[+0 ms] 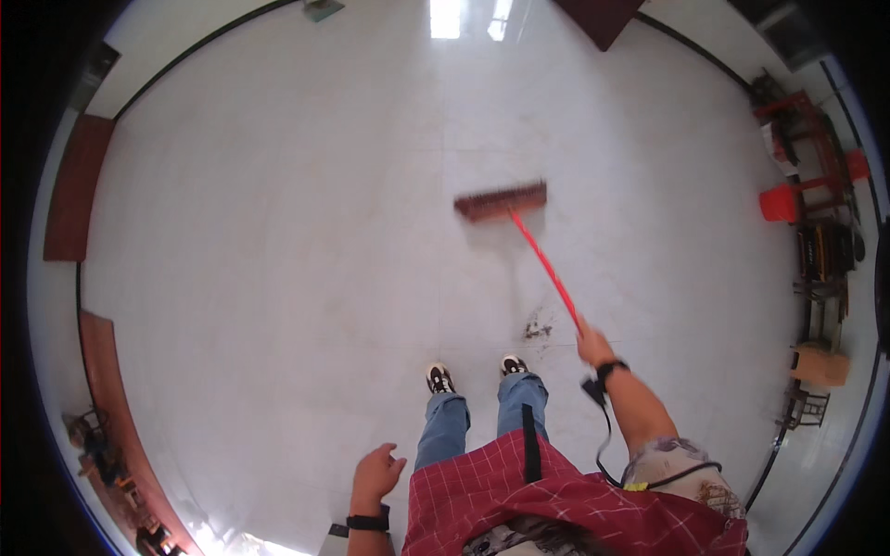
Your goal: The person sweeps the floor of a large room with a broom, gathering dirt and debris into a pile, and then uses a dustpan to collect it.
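My right hand [593,345] is closed round the red handle [549,269] of a broom, near its upper end. The broom's wide, dark reddish-brown head [501,201] is out ahead of my feet, slightly blurred, over the pale tiled floor [306,232]. Between the broom head and my right shoe lies a small scatter of dark dirt [537,326], just left of the handle. My left hand [378,471] hangs at my left side, holding nothing, its thumb and fingers apart.
Along the right wall stand a red bucket [779,203], wooden chairs or racks, and a cardboard box [820,365]. Reddish-brown furniture [69,199] lines the left wall, and another dark red piece [601,18] is at the far end. A black cable [607,445] runs from my right wrist.
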`<state>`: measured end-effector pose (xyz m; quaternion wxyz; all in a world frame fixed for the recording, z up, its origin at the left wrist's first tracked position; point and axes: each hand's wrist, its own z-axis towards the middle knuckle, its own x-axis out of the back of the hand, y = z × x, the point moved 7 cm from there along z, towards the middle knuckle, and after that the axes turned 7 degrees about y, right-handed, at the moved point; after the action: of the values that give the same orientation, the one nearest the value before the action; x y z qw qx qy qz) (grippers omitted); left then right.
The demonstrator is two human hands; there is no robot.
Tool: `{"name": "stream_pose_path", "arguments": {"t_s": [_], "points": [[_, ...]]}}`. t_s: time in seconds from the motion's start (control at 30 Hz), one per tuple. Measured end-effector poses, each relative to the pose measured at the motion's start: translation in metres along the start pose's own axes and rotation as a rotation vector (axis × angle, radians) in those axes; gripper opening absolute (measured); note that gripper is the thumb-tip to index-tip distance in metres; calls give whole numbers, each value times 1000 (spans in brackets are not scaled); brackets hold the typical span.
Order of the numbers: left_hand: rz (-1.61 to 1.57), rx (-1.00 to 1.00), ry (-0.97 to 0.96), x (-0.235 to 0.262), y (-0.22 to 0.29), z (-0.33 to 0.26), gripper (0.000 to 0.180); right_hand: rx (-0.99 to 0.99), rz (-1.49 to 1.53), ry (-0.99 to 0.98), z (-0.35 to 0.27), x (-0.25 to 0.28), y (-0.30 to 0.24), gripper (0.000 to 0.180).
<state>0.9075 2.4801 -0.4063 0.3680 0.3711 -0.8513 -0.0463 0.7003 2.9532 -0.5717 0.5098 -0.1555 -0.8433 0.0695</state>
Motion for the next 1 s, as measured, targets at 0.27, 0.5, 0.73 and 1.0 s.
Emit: {"name": "stream_pose_path", "arguments": {"t_s": [0.27, 0.5, 0.73, 1.0], "points": [[50, -327, 87, 63, 63, 30, 36, -276, -18, -238, -247, 61, 37, 53], [184, -421, -26, 42, 98, 26, 37, -501, 290, -112, -251, 95, 34, 44], [395, -444, -151, 12, 97, 8, 38, -459, 441, 193, -81, 65, 46, 47], [494, -458, -227, -19, 127, -6, 38, -512, 342, -20, -210, -35, 78, 60]]}}
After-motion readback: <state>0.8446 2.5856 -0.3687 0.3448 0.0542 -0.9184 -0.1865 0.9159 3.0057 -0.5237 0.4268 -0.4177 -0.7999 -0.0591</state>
